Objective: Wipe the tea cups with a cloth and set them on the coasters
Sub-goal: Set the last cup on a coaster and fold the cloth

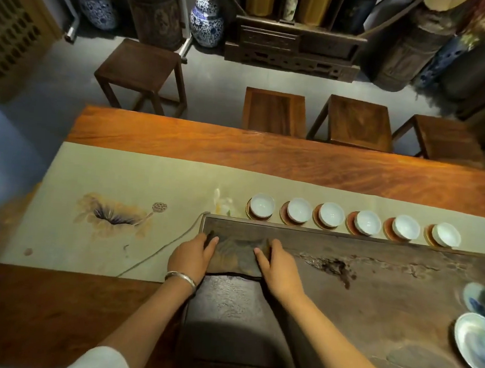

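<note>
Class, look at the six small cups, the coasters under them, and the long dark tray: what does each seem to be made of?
Cups: probably glazed porcelain, pale bluish white with a soft sheen.
Coasters: unclear; reddish brown rounds, the leftmost with a thin bright rim, perhaps lacquered wood or metal.
Tray: likely dark wood or stone, matte, with irregular grain and a rough natural hollow.

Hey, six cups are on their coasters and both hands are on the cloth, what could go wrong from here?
1. The tea cups sit close along the tea tray's far edge; reaching over might knock one.
2. Several cups look off-centre on their coasters, so a bump may tip them.
3. The left hand and right hand flatten the cloth; blue-and-white dishes lie near the right elbow's sweep.
</note>
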{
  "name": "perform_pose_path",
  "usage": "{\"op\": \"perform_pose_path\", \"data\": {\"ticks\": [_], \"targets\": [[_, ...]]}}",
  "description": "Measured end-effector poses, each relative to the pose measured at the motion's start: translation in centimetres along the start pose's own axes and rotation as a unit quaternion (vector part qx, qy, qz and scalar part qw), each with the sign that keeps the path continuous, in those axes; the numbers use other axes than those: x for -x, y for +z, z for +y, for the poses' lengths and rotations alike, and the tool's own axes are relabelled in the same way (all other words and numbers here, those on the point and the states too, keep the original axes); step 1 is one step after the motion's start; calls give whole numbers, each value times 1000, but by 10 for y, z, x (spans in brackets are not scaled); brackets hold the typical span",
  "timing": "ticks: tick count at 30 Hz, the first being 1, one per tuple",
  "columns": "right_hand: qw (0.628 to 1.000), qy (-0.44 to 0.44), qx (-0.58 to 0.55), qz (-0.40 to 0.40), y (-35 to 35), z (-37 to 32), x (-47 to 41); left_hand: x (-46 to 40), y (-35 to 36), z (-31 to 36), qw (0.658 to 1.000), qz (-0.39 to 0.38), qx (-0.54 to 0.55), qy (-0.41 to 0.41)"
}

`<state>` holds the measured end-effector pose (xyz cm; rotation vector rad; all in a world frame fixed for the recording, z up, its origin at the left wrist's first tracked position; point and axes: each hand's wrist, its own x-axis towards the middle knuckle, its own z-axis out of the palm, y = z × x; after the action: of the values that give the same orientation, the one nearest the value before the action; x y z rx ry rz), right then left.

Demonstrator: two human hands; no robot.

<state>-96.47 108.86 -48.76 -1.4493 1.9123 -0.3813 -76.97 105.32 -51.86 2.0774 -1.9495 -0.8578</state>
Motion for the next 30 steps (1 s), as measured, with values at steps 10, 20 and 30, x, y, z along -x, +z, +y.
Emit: {"op": "perform_pose_path", "data": {"ticks": [10,20,30], "targets": [[989,21,138,41,16,18,-4,-10,5,-1,984,-22,-177,24],[994,90,61,3,-9,18,5,-19,-27,-10,978,-28,-206,8],[996,54,63,17,-49,10,28,-15,-57,34,982,-39,-139,120]]}}
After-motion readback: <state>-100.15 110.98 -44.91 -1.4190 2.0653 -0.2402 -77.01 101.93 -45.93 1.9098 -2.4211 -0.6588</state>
